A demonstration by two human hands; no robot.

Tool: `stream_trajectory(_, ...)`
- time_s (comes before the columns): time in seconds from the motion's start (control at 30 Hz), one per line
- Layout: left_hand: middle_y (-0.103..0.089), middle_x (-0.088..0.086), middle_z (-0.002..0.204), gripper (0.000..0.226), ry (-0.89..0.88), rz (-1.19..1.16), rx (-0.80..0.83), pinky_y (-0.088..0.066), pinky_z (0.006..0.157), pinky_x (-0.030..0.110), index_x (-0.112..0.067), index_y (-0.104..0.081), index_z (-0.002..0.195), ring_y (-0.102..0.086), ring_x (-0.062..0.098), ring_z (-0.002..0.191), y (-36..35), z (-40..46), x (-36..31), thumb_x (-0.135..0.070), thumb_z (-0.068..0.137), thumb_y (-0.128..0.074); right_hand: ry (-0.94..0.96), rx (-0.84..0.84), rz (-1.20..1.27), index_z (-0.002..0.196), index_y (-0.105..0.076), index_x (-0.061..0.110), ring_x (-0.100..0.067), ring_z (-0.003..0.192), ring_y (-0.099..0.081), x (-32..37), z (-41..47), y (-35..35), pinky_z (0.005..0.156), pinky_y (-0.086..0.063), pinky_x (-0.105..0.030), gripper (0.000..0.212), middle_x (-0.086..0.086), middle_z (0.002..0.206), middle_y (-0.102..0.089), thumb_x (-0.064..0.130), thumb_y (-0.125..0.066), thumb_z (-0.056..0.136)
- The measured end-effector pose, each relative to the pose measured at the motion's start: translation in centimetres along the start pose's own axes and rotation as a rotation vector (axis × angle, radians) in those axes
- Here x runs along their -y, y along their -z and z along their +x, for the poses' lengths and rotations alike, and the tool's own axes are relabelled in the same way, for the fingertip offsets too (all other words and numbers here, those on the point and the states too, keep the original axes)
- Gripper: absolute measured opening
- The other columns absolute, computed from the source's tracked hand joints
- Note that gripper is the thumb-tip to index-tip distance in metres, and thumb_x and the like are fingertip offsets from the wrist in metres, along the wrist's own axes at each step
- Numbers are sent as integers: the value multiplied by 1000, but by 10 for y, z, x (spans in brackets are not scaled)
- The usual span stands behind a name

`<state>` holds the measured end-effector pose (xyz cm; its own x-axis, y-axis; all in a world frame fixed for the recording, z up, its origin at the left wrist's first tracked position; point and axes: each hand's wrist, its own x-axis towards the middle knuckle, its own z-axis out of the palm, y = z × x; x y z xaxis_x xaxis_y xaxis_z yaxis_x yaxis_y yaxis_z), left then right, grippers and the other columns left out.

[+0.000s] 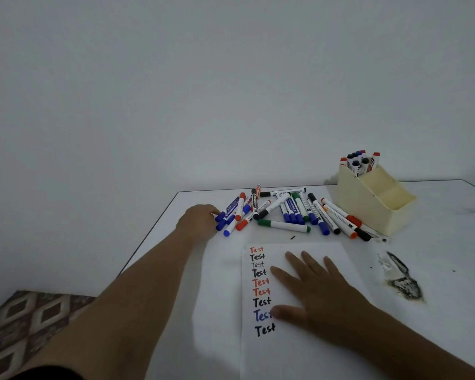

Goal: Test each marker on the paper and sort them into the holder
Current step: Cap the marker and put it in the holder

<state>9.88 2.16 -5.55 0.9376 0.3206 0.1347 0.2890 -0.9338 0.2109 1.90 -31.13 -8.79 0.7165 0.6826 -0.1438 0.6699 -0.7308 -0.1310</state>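
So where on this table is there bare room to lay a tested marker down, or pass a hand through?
Free: the table right of the paper, beyond the dark stain, and the strip left of the paper. Crowded: the marker pile from the left hand across to the holder. The right hand lies on the paper.

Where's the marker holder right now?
In the head view, the cream holder stands at the table's far right, just right of the loose marker pile, beyond the paper. Its rear compartment already holds several markers.
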Motion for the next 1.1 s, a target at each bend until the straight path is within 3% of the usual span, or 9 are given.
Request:
stream_trajectory(0.1,-67,-5,108,25,78,82,-63,-51,83,32,-30,-67,104,-59,20,99,5,-1,3,-28,86,-50,-2,-2,0,147,22,60,-17,151,25,0,1,0,122,14,-52,87,13,162,30,98,-7,74)
stream_trajectory(0.2,-64,-6,113,36,70,43,-72,-49,86,34,-32,-62,116,-57,20,107,4,-1,11,-47,85,-54,-6,1,-4,146,22,60,-17,151,26,-1,1,0,122,14,-53,87,14,162,29,98,-7,74)
stream_trajectory(0.27,-65,-8,106,34,51,43,-32,-51,83,34,-31,-67,109,-58,17,100,4,0,13,-50,83,-55,-4,4,-13,146,22,60,-17,151,26,0,2,0,122,14,-53,87,13,162,29,98,-7,74)
stream_trajectory(0.47,-63,-1,87,17,87,32,-88,-50,68,31,-19,-67,86,-60,21,85,0,-10,16,-27,87,-52,2,4,-26,146,23,59,-17,151,25,-1,1,0,122,14,-51,86,13,163,29,98,-5,74)
stream_trajectory(0.73,-67,-3,87,14,82,-238,-237,-53,76,35,-18,-69,88,-62,17,84,5,-47,34,-23,89,-56,-6,28,-57,147,24,57,-19,151,25,-1,2,1,123,12,-53,87,10,163,30,96,-4,75)
stream_trajectory(0.97,-69,-14,87,8,-26,-462,-245,-39,65,7,-28,-70,96,-61,0,76,25,-115,6,-25,92,-64,3,91,-56,151,19,53,-22,152,25,1,3,9,119,14,-62,94,7,165,27,97,-6,72)
stream_trajectory(1.1,-71,-15,89,16,-183,-581,-223,-43,70,4,-25,-74,105,-63,-4,77,34,-160,-22,-19,89,-70,-8,78,41,158,6,43,-22,153,21,10,0,26,119,14,-61,104,4,169,13,93,-24,72)
